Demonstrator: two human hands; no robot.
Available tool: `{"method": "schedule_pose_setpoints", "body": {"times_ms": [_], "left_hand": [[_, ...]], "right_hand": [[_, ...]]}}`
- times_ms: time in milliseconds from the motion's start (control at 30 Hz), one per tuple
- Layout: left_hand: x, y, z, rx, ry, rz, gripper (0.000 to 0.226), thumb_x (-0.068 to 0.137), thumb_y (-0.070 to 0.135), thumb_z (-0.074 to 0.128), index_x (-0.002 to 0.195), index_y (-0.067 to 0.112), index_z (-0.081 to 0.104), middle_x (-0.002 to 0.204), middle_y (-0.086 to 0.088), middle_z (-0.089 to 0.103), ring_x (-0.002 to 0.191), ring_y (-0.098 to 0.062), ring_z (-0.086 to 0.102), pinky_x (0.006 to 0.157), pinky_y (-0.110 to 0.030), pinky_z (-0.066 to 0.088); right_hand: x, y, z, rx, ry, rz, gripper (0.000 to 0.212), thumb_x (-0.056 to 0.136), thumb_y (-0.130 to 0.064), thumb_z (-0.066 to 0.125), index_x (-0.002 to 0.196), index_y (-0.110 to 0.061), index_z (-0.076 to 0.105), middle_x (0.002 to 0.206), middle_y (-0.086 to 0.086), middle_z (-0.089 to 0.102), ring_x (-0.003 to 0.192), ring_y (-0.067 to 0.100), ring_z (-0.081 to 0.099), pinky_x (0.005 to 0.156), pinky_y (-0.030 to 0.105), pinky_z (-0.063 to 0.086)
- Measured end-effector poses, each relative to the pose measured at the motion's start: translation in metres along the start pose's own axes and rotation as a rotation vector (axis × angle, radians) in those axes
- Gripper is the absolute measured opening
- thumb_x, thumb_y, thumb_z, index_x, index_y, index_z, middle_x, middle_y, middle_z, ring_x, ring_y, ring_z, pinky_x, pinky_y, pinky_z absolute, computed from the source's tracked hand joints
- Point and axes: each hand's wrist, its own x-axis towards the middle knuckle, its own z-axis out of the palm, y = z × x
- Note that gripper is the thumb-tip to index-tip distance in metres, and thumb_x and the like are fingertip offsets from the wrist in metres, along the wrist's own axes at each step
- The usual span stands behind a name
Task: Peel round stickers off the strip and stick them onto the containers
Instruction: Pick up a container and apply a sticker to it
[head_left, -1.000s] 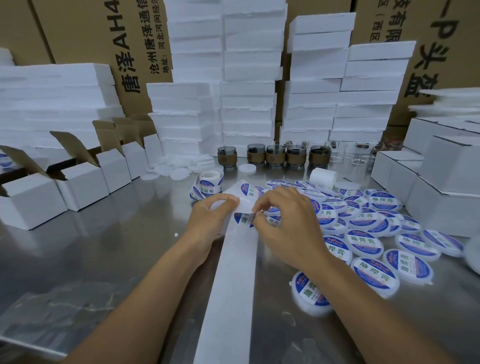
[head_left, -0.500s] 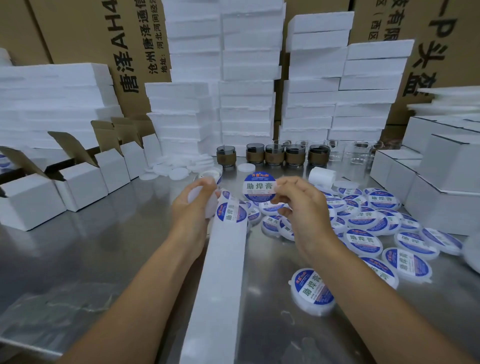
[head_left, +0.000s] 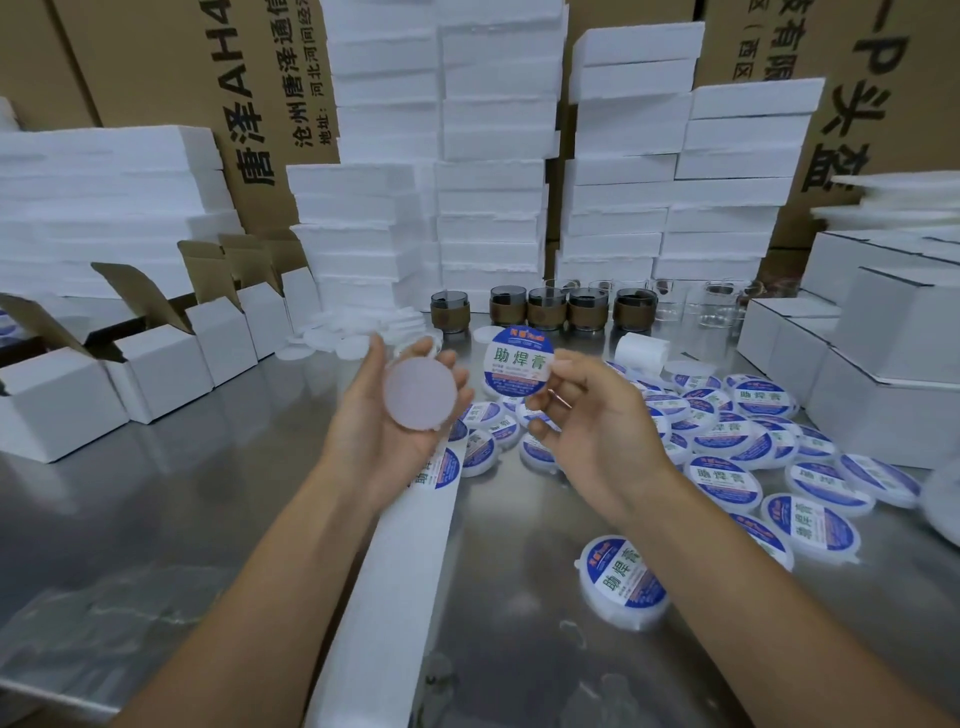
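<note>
My left hand (head_left: 379, 426) is raised above the table and cups a round white container (head_left: 421, 393), its plain face turned toward me. My right hand (head_left: 587, 415) pinches a round blue-and-white sticker (head_left: 517, 361) by its right edge, just to the right of the container and apart from it. The white backing strip (head_left: 384, 577) lies on the steel table and runs from under my left wrist toward the near edge. One more sticker (head_left: 444, 470) sits at its far end. Several labelled containers (head_left: 623, 582) lie scattered on the right.
Open white cartons (head_left: 156, 374) line the left side and closed white boxes (head_left: 883, 364) stand on the right. Foam slabs (head_left: 493, 156) are stacked at the back. Dark jars (head_left: 545, 309), clear glass jars and loose white lids (head_left: 337, 340) sit in front of them.
The right hand peeled a sticker off the strip and lifted it. The left hand let go of the strip, picked up a plain container and raised it beside the sticker.
</note>
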Motion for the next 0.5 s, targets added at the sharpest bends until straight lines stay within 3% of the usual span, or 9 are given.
{"method": "schedule_pose_setpoints", "body": {"times_ms": [100,167,233,333,500], "left_hand": [[0.001,-0.014,0.005,0.156,-0.072,-0.088,0.06,0.079,0.056,0.045,0.097,0.006,0.072,0.113,-0.017,0.065,0.1,-0.027,0.063,0.093,-0.039,0.049],[0.002,-0.021,0.005,0.206,-0.108,-0.118,0.068,0.086,0.06,0.031,0.093,0.01,0.077,0.105,-0.014,0.07,0.093,-0.023,0.066,0.1,-0.037,0.038],[0.002,-0.025,0.004,0.215,-0.125,-0.129,0.072,0.09,0.061,0.024,0.081,0.015,0.078,0.091,-0.008,0.073,0.082,-0.018,0.069,0.089,-0.031,0.047],[0.003,-0.026,0.004,0.203,-0.077,-0.13,0.07,0.091,0.06,0.026,0.074,0.015,0.077,0.085,-0.009,0.073,0.076,-0.019,0.07,0.073,-0.028,0.055],[0.0,-0.028,0.007,0.241,-0.069,-0.126,0.068,0.093,0.058,0.025,0.074,0.015,0.075,0.087,-0.01,0.071,0.078,-0.018,0.069,0.071,-0.025,0.056]], "right_hand": [[-0.001,0.005,0.003,-0.095,-0.054,-0.003,0.018,0.086,-0.006,0.049,0.075,-0.014,0.06,0.065,0.0,0.06,0.052,0.007,0.051,0.054,0.021,0.035],[-0.001,0.01,0.004,-0.209,-0.047,-0.013,0.019,0.085,-0.008,0.054,0.07,-0.018,0.06,0.063,0.001,0.058,0.052,0.007,0.05,0.051,0.018,0.037],[-0.002,0.014,0.004,-0.323,-0.014,-0.046,0.024,0.082,-0.01,0.063,0.061,-0.021,0.061,0.062,0.002,0.057,0.05,0.006,0.048,0.048,0.016,0.037],[-0.003,0.018,0.004,-0.387,0.013,-0.094,0.02,0.079,-0.011,0.07,0.064,-0.019,0.061,0.055,-0.005,0.059,0.044,0.001,0.048,0.043,0.011,0.037],[-0.003,0.023,0.003,-0.421,0.024,-0.089,0.012,0.077,-0.008,0.072,0.071,-0.01,0.061,0.05,-0.008,0.06,0.04,-0.002,0.051,0.042,0.007,0.036]]}}
